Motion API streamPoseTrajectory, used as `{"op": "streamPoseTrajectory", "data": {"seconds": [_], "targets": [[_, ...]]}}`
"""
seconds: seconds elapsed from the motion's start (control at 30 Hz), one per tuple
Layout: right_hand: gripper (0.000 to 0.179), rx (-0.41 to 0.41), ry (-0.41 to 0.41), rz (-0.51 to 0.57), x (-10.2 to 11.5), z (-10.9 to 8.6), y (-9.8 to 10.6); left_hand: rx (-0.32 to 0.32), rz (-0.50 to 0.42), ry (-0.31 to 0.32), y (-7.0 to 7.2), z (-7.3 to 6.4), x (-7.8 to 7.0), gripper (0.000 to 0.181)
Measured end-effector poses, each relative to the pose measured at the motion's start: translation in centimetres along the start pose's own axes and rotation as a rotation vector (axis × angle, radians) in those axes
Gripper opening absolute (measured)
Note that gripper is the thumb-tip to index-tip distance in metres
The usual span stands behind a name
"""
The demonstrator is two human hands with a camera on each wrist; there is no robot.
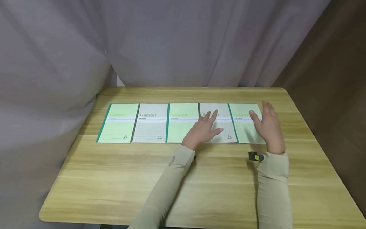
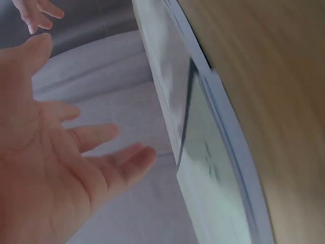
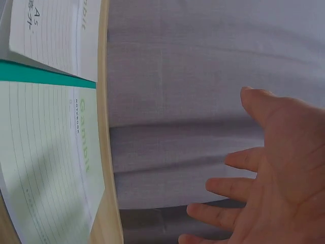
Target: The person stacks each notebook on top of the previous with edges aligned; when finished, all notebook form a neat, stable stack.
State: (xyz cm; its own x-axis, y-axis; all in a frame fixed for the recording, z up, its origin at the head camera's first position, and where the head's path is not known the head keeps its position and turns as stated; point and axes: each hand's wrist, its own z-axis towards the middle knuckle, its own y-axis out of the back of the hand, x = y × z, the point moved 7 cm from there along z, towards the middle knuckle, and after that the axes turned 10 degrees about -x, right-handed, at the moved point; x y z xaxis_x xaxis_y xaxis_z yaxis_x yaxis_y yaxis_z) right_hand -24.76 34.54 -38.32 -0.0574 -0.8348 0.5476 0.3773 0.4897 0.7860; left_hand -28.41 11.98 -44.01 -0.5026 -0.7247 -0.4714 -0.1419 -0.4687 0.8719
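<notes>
Several "Gambit" notebooks lie in a side-by-side row, light green covers alternating with white ones. My left hand (image 1: 201, 130), fingers spread, hovers over the white notebook (image 1: 226, 136) second from the right and partly hides it. In the left wrist view that palm (image 2: 45, 168) holds nothing. My right hand (image 1: 268, 127) is raised at the right end of the row, beside the green notebook (image 1: 243, 130), thumb apart from the straight fingers. The right wrist view shows this palm (image 3: 289, 168) bare, away from the green cover (image 3: 45, 162) with its teal spine.
The notebooks rest on a wood-grain table (image 1: 125, 184) with rounded corners. Grey curtains (image 1: 171, 41) hang behind and to the left, with a brown one (image 1: 334, 95) at the right. A dark strap with a yellow mark (image 1: 255, 156) sits at the right cuff.
</notes>
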Motion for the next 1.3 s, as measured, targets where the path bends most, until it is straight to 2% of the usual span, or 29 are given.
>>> {"op": "streamPoseTrajectory", "data": {"seconds": [0.13,0.37,0.57,0.8,1.1,1.3], "targets": [[0.081,0.016,-0.027,0.018,-0.3,0.4,-0.1,-0.019,-0.004,0.001,-0.2,0.5,-0.5,0.087],[0.081,0.079,-0.056,0.038,-0.7,0.8,-0.3,-0.02,-0.101,0.032,-0.6,1.3,-1.5,0.092],[0.079,0.116,-0.069,0.047,-1.5,1.0,-0.7,-0.001,-0.085,0.008,-1.2,1.8,-1.9,0.084],[0.068,0.129,-0.056,0.031,-2.1,1.0,-0.8,0.003,-0.118,-0.032,-2.2,2.1,-2.4,0.079],[0.068,0.18,-0.087,0.01,-3.4,0.7,-1.1,0.062,-0.206,-0.085,-3.0,1.8,-3.7,0.078],[0.075,0.222,-0.125,0.007,-4.8,0.3,-1.3,0.103,-0.236,-0.093,-4.2,1.5,-4.9,0.081]]}}
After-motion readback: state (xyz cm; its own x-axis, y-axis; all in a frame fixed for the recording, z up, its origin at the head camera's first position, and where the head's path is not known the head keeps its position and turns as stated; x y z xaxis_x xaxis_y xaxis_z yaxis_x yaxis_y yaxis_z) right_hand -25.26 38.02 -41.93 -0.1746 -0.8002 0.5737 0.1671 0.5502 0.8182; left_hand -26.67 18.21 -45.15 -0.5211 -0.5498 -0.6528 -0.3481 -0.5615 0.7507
